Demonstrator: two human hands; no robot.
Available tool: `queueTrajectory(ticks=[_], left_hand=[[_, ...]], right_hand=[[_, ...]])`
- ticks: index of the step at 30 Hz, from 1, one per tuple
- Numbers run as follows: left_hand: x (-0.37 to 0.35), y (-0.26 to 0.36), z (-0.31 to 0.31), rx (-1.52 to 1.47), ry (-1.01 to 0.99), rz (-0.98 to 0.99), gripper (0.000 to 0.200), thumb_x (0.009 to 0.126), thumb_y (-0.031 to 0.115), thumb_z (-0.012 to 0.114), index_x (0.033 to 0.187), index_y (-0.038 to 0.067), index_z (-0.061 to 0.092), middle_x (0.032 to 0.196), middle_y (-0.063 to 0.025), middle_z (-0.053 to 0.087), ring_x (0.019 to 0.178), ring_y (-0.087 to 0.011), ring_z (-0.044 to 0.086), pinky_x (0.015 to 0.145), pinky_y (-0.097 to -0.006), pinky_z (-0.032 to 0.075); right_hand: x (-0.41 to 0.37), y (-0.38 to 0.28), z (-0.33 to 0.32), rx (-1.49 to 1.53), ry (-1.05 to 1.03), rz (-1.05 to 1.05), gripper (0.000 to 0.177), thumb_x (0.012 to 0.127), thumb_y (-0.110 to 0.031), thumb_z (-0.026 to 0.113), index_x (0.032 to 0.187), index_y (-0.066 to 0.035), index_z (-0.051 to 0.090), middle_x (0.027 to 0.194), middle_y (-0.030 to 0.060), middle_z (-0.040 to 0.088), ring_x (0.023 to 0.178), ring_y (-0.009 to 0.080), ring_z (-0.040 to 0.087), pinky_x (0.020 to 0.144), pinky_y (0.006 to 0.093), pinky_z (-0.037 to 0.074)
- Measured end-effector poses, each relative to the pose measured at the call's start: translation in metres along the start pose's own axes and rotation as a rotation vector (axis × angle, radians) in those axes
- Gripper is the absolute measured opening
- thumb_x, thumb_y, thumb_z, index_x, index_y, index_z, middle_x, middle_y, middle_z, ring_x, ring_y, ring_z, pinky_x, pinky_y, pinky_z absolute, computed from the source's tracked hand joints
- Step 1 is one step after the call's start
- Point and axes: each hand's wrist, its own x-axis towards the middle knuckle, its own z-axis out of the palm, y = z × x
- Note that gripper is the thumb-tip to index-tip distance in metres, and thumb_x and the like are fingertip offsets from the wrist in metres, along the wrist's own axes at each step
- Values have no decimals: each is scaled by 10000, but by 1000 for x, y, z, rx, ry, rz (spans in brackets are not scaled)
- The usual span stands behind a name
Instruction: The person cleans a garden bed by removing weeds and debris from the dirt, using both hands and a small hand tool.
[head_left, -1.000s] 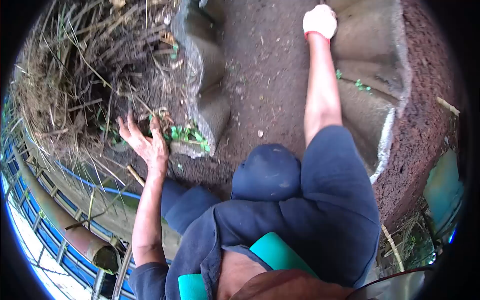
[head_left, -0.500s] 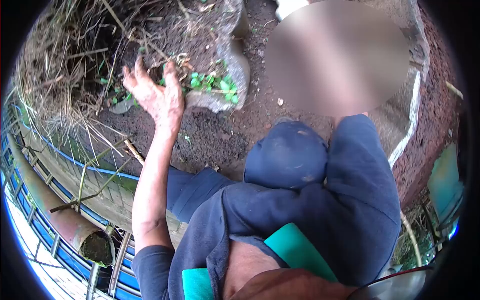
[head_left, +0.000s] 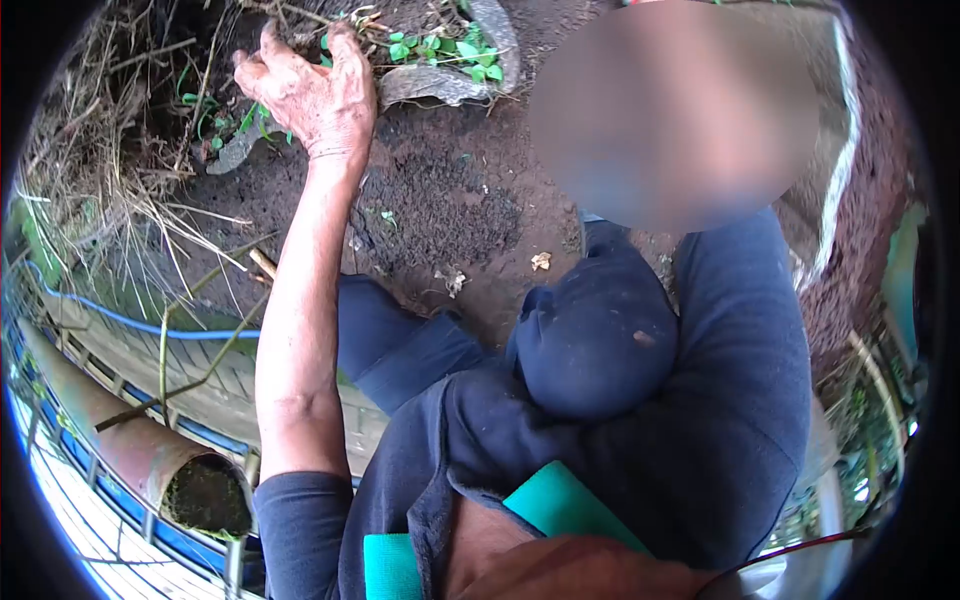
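Observation:
My left hand (head_left: 318,100) is spread over the dark soil at upper left, fingers apart and pointing away from me. Nothing shows in its grasp, though the fingertips meet soil and plant litter. Beside it, on the right, lies a curved grey slab edge (head_left: 440,86), perhaps a roof tile or concrete. Small green leafy plants (head_left: 465,52) grow along that edge. A smaller grey piece (head_left: 240,152) sits just below the hand. My right forearm runs up into a blurred patch, so that hand and anything in it cannot be made out.
Dry straw and twigs (head_left: 90,150) are heaped at left. A blue hose (head_left: 200,334) runs along a low wall beside a mossy pipe (head_left: 200,490) and metal bars. My bent knee (head_left: 600,350) is over bare soil (head_left: 440,210). A white-edged slab (head_left: 845,150) borders the right.
The view has tilted, so the ground and my left hand sit higher in the frame. My left hand stays spread near the slab edge. My right forearm has shifted inside the blur.

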Motion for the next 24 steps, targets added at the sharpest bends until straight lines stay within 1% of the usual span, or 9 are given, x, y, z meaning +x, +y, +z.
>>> queueTrajectory(ticks=[5,7,8,10,14,16,18,20,24], left_hand=[[2,3,3,-28,-19,-29,695,800,360,719,1290,-85,508,1250,-353,437,1222,-465,418,1026,-530,384],[2,3,2,38,-52,8,708,824,371,687,1311,-98,476,1202,-334,441,1205,-468,413,1004,-540,400],[1,0,4,85,-86,22,714,836,382,669,1319,-103,464,1187,-327,442,1203,-468,409,995,-542,407],[4,6,-2,9,-166,-39,719,856,410,635,1322,-107,454,1172,-315,437,1204,-457,404,971,-538,425],[2,6,-1,-84,-70,2,675,817,300,656,1278,-145,443,1197,-326,389,1170,-455,409,942,-538,430],[4,-3,9,-64,-27,9,699,816,287,670,1313,-143,432,1235,-340,378,1181,-460,412,1009,-541,383],[3,10,-1,-69,-43,-56,695,830,295,662,1316,-143,428,1255,-350,365,1194,-455,409,1023,-533,377],[3,8,-2,-28,-62,-45,647,848,305,638,1262,-153,445,1209,-328,380,1140,-432,447,956,-513,424],[10,-5,10,96,-15,-16,689,810,314,682,1262,-162,474,1178,-320,417,1128,-417,460,958,-488,414]], right_hand=[[-160,-55,-34,-16,-356,-339,235,783,-79,534,978,-23,655,943,248,674,929,381,667,845,461,524],[-196,-52,-39,23,-356,-392,245,814,-139,532,971,-17,676,975,216,688,923,364,679,850,453,532],[-210,-46,-43,66,-436,-365,247,809,-148,538,973,-26,678,987,207,689,931,361,677,861,455,527],[-214,-23,-61,5,-137,-314,297,798,-105,522,1050,-73,676,1023,184,688,962,378,659,877,460,513],[-181,60,-38,-12,-62,272,268,815,-151,508,930,4,694,979,280,676,939,423,658,857,473,518],[-177,60,-24,24,-155,368,308,816,-159,510,1002,0,698,1017,282,671,991,425,651,890,461,513],[-194,38,1,40,-109,305,386,884,-229,491,1159,-14,657,1126,256,668,1069,398,644,948,443,507],[-236,6,11,58,53,-6,209,790,-144,566,918,-5,656,879,220,679,826,374,683,770,466,550],[-329,-45,-2,212,-217,-312,184,795,-112,553,922,-19,649,889,204,676,839,360,687,741,450,559]])
